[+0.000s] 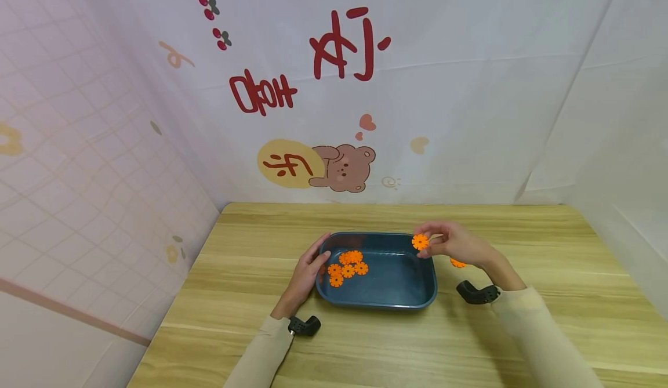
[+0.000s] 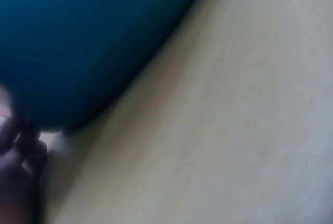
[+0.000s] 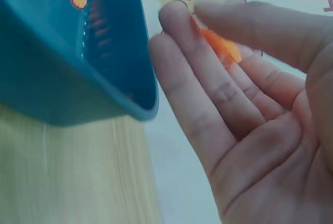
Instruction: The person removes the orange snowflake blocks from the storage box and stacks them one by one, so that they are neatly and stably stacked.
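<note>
A dark blue rectangular tray [image 1: 386,305] sits on the table, with several orange notched plastic discs [image 1: 348,271] lying flat in its left part. My left hand [image 1: 304,273] grips the tray's left end, thumb over the rim and fingers along the outer wall; in the left wrist view its fingers [image 2: 21,156] show beside the tray wall [image 2: 78,52]. Above the far right corner, my right hand [image 1: 454,243] pinches one orange notched disc [image 1: 420,242] between thumb and fingertips. In the right wrist view, the fingers partly hide this disc [image 3: 222,44].
Another orange disc [image 1: 458,263] lies on the wood-grain table [image 1: 376,347] right of the tray, partly covered by my right hand. Behind the table stands a white printed backdrop [image 1: 469,115]; a patterned panel [image 1: 94,144] closes off the left. Black wrist cameras [image 1: 477,293] sit on both wrists.
</note>
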